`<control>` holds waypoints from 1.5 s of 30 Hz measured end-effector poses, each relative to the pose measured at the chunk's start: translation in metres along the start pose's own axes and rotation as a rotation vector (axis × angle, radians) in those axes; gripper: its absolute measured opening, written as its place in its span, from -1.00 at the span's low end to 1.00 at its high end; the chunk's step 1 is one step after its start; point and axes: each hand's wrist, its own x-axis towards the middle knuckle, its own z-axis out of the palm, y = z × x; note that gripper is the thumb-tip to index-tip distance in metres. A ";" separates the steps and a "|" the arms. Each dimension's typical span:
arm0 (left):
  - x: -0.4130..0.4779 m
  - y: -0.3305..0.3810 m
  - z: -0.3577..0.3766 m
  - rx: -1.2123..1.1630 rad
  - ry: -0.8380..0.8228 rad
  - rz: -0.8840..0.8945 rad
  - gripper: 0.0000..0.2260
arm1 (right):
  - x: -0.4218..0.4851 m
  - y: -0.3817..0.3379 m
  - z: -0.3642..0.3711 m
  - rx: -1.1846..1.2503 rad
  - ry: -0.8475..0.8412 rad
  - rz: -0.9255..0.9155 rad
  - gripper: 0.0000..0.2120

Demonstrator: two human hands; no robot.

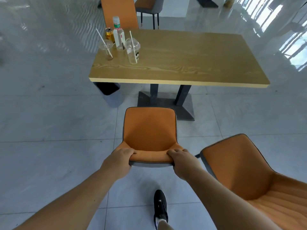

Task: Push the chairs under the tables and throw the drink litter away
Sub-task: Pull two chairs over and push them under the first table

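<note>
An orange chair [149,130] stands on the floor in front of the wooden table [191,63], its seat short of the table's edge. My left hand [120,160] and my right hand [181,161] both grip the top of its backrest. On the table's far left corner stand a gold can [109,34], a clear water bottle [118,34] and two clear plastic cups with straws: one on the left [106,48], one with a domed lid [132,50].
A second orange chair [245,171] stands close on my right, turned at an angle. A grey bin [111,95] sits under the table's left end. Another orange chair [119,12] is at the table's far side. My black shoe [160,205] is behind the chair.
</note>
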 end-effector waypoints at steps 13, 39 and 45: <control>0.141 0.010 -0.060 0.058 -0.030 -0.165 -0.58 | 0.129 0.037 -0.079 -0.030 0.003 -0.075 -0.72; -0.072 0.320 0.024 -0.076 0.090 0.210 -0.43 | -0.270 0.159 -0.054 -0.068 0.395 0.209 -0.33; -0.103 0.457 0.102 -0.038 0.114 0.296 -0.41 | -0.359 0.277 -0.034 0.031 0.449 0.327 -0.34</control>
